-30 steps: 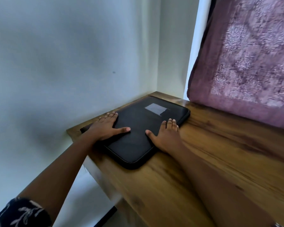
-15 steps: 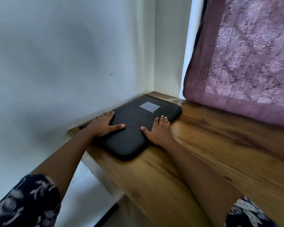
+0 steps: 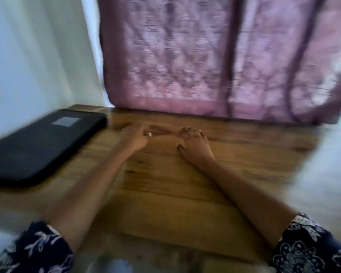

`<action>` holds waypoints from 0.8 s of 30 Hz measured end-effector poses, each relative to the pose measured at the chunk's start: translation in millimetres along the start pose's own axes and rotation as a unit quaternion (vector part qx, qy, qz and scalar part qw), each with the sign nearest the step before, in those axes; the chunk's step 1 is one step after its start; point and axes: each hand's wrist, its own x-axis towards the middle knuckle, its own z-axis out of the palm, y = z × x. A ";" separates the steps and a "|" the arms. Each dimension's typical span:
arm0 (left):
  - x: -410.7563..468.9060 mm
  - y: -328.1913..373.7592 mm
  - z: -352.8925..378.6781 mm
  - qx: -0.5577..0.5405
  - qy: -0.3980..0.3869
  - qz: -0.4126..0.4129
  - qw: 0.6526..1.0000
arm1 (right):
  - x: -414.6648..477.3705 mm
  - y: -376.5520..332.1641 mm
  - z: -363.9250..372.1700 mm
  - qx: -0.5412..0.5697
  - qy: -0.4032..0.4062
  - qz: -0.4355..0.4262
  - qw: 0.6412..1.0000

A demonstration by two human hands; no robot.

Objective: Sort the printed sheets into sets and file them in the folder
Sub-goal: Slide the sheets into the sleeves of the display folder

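Brown wooden counter (image 3: 165,194) holds the flat black folder (image 3: 37,146), lying left, I think for sorting room; my left grip (image 3: 135,137) and right grip (image 3: 195,144) rest loose, holding nothing.

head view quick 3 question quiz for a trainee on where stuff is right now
1. True or false: the left hand rests on the folder.
2. The folder lies: A) left of both hands, B) between them, C) right of the right hand.
3. Fill in: behind the table hangs a purple ____.
Key: 1 false, neither hand touches it; 2 A; 3 curtain.
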 end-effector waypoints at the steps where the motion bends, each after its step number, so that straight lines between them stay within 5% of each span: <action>1: 2.1 27.2 22.2 -0.022 -0.015 0.011 1.000 | -17.7 31.6 -8.7 -0.008 0.010 0.037 0.999; 7: -6.4 216.3 134.4 0.072 -0.083 0.129 0.986 | -146.5 233.4 -71.4 -0.021 0.109 0.282 0.953; 12: -31.8 347.1 187.6 0.091 -0.137 0.207 0.965 | -219.3 325.5 -94.6 -0.073 0.061 0.358 0.929; 16: -40.1 395.1 210.9 0.091 -0.170 0.221 0.956 | -258.6 373.5 -115.2 -0.156 0.092 0.374 0.909; 19: -37.3 398.1 216.7 0.102 -0.172 0.222 0.954 | -277.7 408.6 -129.3 -0.208 0.112 0.447 0.863; 24: -38.0 399.0 218.3 0.112 -0.171 0.224 0.953 | -283.3 441.8 -128.3 -0.106 0.098 0.540 0.829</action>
